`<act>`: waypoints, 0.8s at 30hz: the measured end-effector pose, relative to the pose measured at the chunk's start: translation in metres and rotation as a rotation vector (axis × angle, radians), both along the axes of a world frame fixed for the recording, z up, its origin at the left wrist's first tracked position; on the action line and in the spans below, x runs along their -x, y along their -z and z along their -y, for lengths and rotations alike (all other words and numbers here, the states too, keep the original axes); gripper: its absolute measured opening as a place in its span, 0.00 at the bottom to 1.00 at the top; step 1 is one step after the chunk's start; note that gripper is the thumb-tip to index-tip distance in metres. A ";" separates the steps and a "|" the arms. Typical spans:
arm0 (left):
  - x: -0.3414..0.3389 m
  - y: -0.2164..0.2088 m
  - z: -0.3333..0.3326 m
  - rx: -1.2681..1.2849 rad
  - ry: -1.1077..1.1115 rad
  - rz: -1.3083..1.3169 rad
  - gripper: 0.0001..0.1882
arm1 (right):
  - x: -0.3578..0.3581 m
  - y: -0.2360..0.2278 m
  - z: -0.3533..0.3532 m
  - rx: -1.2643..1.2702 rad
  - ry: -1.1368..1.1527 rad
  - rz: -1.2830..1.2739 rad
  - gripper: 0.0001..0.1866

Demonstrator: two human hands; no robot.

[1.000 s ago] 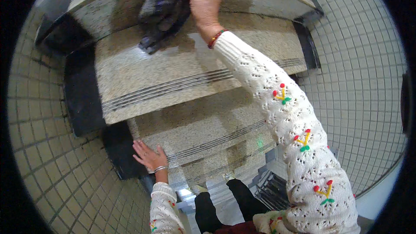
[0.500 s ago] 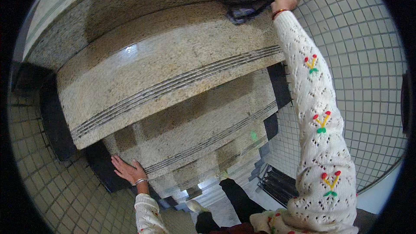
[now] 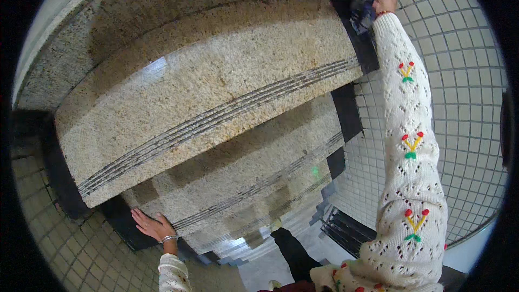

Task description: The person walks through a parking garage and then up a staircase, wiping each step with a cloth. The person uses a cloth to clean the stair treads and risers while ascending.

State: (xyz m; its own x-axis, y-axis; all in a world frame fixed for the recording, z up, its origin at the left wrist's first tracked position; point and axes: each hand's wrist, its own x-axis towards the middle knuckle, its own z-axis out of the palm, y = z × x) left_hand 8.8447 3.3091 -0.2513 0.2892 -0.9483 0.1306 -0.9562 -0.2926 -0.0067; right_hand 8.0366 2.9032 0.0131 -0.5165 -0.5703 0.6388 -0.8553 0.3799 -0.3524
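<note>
My right hand is stretched far forward, closed around a bunched dark grey-purple cloth. The cloth lies against the black skirting at the right end of a speckled beige stone stair tread, close to the tiled wall. My left hand is empty, its fingers stretched out flat over the black skirting at the left end of a lower step. Whether its palm presses on the stone, I cannot tell. A silver bangle circles the left wrist.
Several lower steps with grooved edges descend toward my feet. Pale square tiles cover the right wall, and darker tiles the left wall. A dark slatted object stands by the right wall below. My dark-trousered leg shows at the bottom.
My right hand has moved the cloth rightward, off the tread's back corner onto the black skirting. My left hand has shifted slightly left and down, still spread. One foot has moved lower in view.
</note>
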 end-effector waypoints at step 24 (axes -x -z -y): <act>0.005 0.003 -0.002 -0.037 -0.024 -0.060 0.42 | -0.606 0.080 -0.030 -0.079 -1.390 0.172 0.24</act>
State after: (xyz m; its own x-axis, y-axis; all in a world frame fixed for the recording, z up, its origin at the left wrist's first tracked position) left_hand 8.8395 3.3113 -0.2544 0.3184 -0.9448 0.0771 -0.9479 -0.3162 0.0395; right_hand 8.6428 2.9330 -0.0670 0.4250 -0.7045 0.5683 -0.4928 -0.7068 -0.5076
